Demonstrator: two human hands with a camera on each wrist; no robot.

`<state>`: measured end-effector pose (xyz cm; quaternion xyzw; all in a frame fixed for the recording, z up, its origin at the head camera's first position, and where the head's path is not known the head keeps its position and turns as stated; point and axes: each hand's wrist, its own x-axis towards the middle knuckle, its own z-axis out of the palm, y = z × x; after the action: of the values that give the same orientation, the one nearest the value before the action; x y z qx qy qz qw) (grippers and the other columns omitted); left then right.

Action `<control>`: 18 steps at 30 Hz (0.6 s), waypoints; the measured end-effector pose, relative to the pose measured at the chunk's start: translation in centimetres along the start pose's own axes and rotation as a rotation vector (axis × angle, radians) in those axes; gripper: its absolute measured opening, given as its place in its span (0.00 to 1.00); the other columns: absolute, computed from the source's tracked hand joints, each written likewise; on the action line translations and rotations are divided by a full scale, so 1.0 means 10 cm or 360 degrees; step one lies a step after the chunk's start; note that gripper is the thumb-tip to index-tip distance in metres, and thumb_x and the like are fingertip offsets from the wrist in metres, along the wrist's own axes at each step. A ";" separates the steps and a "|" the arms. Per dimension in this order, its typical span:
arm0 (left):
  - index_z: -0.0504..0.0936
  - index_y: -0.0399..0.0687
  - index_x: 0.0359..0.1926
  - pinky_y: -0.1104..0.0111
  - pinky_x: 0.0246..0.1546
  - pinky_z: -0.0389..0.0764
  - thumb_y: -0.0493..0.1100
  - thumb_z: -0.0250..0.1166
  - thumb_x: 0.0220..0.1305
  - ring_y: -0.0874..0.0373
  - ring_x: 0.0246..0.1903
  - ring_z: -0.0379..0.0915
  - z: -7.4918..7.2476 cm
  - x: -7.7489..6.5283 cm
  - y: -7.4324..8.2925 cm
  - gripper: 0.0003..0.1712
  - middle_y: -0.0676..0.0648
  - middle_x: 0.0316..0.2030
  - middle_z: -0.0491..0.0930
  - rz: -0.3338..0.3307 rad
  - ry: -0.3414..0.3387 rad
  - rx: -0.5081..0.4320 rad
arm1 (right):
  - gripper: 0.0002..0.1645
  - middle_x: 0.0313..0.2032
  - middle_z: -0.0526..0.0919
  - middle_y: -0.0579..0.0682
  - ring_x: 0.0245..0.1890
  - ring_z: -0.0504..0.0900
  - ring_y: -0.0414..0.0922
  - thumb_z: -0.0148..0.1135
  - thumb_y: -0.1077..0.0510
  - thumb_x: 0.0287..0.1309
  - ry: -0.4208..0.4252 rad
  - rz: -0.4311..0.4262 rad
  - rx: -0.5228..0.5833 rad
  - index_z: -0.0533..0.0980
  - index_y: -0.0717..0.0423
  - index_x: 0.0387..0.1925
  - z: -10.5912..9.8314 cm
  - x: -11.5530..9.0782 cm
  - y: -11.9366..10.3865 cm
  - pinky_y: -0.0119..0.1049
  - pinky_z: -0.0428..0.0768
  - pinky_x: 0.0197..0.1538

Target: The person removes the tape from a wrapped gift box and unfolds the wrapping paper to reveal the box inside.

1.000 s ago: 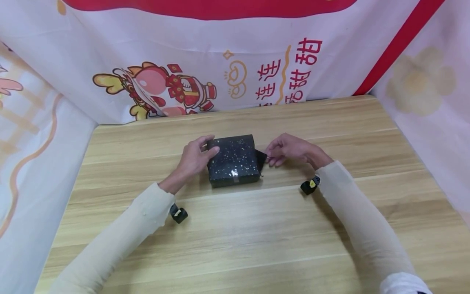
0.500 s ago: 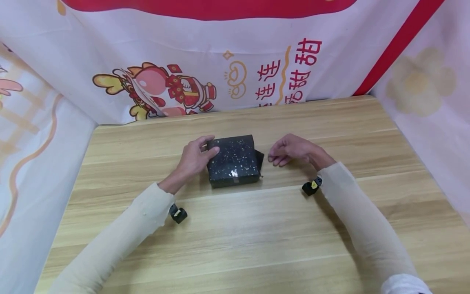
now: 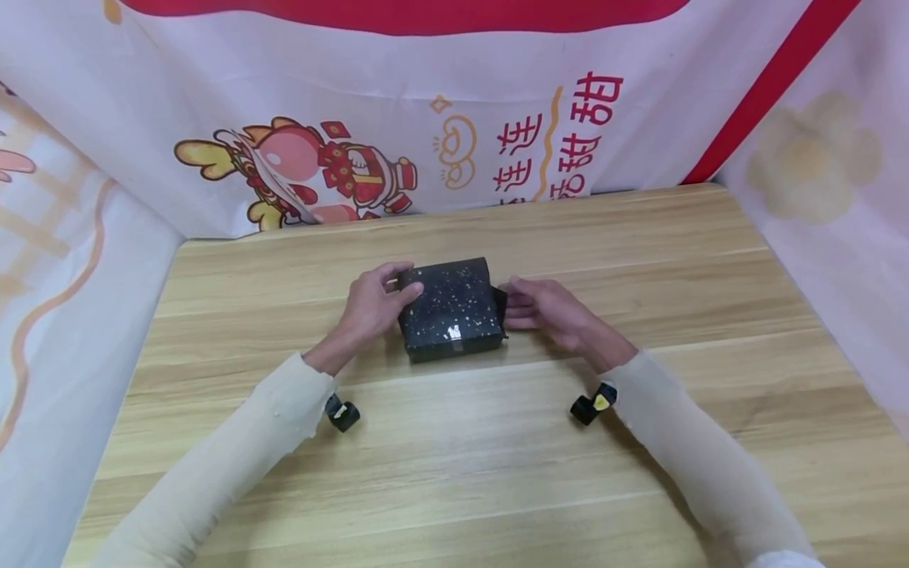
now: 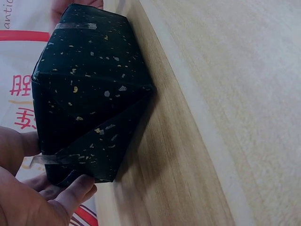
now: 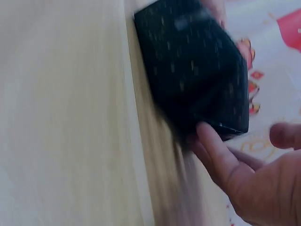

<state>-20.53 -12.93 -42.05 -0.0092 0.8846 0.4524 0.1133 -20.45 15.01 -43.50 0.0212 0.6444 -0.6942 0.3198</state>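
A box wrapped in black paper with white and gold specks (image 3: pixel 450 304) lies flat on the wooden table. My left hand (image 3: pixel 375 300) grips its left end, thumb on top, fingers at the end. In the left wrist view a strip of clear tape (image 4: pixel 56 159) crosses the folded paper there. Out from the right end sticks a paper flap (image 3: pixel 500 306). My right hand (image 3: pixel 547 312) touches that flap with fairly straight fingers. The right wrist view, somewhat blurred, shows these fingertips (image 5: pixel 204 132) against the flap, with the thumb (image 5: pixel 284 135) apart from the box.
The wooden table (image 3: pixel 461 473) stretches out around the box. A white printed cloth (image 3: pixel 454 102) hangs along its back edge, with further cloth at both sides. A small black camera is strapped at each wrist, the left one (image 3: pixel 342 412) and the right one (image 3: pixel 592 404).
My right hand first pinched the flap's tip, then let go and drew back slightly. Now it has turned and come back left, fingers extended against the flap. The left hand has stayed in place.
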 end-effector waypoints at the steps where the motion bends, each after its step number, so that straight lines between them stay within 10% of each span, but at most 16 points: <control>1: 0.66 0.59 0.63 0.58 0.55 0.76 0.53 0.60 0.61 0.48 0.63 0.64 0.00 0.00 0.00 0.29 0.47 0.66 0.64 -0.0001 0.0009 0.0000 | 0.34 0.61 0.67 0.65 0.61 0.69 0.57 0.44 0.44 0.67 0.0014 -0.0019 0.0013 0.59 0.63 0.64 0.04 -0.03 0.00 0.46 0.74 0.61; 10: 0.72 0.50 0.57 0.60 0.52 0.79 0.54 0.63 0.58 0.50 0.53 0.73 0.04 -0.04 -0.02 0.27 0.43 0.54 0.75 -0.0009 0.0135 0.0064 | 0.34 0.63 0.70 0.52 0.55 0.75 0.40 0.57 0.46 0.60 0.0326 -0.0027 -0.0045 0.61 0.50 0.65 0.37 -0.12 0.09 0.35 0.72 0.63; 18: 0.73 0.48 0.52 0.62 0.48 0.77 0.56 0.65 0.56 0.52 0.44 0.73 0.01 -0.07 -0.04 0.27 0.46 0.45 0.77 0.0060 0.0104 0.0099 | 0.30 0.55 0.78 0.49 0.38 0.73 0.40 0.62 0.53 0.55 0.0455 -0.0068 -0.0057 0.68 0.48 0.61 0.31 0.02 0.11 0.27 0.68 0.33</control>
<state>-19.76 -13.19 -42.29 -0.0037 0.9014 0.4262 0.0761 -18.89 12.16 -44.01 0.1005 0.6961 -0.6792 0.2101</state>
